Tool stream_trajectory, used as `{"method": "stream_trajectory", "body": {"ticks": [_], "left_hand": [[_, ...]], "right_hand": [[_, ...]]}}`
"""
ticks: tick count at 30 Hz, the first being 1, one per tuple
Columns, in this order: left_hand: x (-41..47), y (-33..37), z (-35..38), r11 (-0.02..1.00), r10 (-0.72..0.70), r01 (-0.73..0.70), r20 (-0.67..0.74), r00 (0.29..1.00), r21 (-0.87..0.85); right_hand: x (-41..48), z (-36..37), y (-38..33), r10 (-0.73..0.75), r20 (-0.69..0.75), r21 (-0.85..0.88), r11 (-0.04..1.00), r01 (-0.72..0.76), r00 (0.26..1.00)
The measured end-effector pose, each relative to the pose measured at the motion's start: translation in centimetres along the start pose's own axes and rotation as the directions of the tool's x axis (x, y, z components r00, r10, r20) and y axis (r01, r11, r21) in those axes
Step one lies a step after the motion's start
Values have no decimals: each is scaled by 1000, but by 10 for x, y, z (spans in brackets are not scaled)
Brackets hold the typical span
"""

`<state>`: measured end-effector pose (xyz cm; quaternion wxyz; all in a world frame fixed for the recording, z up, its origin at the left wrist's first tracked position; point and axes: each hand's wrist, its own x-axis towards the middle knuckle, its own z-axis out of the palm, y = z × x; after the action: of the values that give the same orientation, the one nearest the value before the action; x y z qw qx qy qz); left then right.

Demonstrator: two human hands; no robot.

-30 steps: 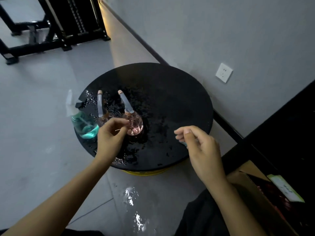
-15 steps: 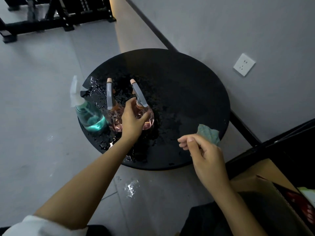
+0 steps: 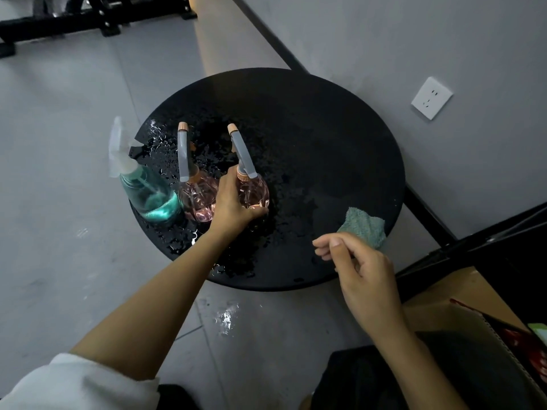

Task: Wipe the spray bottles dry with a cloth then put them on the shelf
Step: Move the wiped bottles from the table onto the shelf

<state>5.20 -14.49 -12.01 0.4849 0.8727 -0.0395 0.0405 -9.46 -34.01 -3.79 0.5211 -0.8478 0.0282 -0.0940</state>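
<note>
A round black table [image 3: 325,128], beaded with water on its left half, stands on a grey floor by a grey wall [image 3: 384,39] with a socket [image 3: 431,98]. Three spray bottles stand in a row at the table's left edge: a teal bottle [image 3: 151,193], a middle pink bottle [image 3: 196,196] and a right pink bottle [image 3: 254,190]. The left grip [image 3: 233,202] is clenched round the right pink bottle's belly, probably to lift it clear for wiping. The right grip [image 3: 361,270] hovers over the near right edge, fingers curled on a green cloth [image 3: 362,227], ready to meet it. The middle bottle stands just beside the left grip and could be knocked. A cardboard box [image 3: 461,315] sits at lower right; no shelf shows plainly.
</note>
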Motion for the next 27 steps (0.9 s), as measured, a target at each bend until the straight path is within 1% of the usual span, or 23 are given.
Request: {"method": "stream_trajectory", "body": {"ticks": [3, 6, 10, 16, 20, 24, 27], "left_hand": [[1, -5, 0, 1000, -25, 24, 20, 1000, 14], [3, -4, 0, 997, -76, 76, 7, 997, 24], [-2, 8, 1, 995, -98, 97, -16, 995, -26], [-26, 39, 4, 987, -24, 35, 74, 997, -156], [-43, 78, 7, 970, 39, 0, 154, 987, -244], [-60, 124, 10, 950, 130, -50, 243, 961, -309], [-77, 161, 15, 944, 211, -114, 302, 930, -311]], "right_hand": [[0, -3, -3, 6, -3, 9, 1000, -6, 1000], [-2, -8, -6, 23, -13, 12, 1000, -23, 1000], [-7, -20, -12, -14, -52, 29, 999, 16, 999], [-20, -53, -20, -37, -110, 37, 998, 41, 993], [-33, -80, -24, -57, -153, 51, 997, 66, 987], [-47, -112, -28, -68, -180, 35, 997, 76, 981], [-59, -139, -30, -84, -230, 6, 996, 87, 970]]}}
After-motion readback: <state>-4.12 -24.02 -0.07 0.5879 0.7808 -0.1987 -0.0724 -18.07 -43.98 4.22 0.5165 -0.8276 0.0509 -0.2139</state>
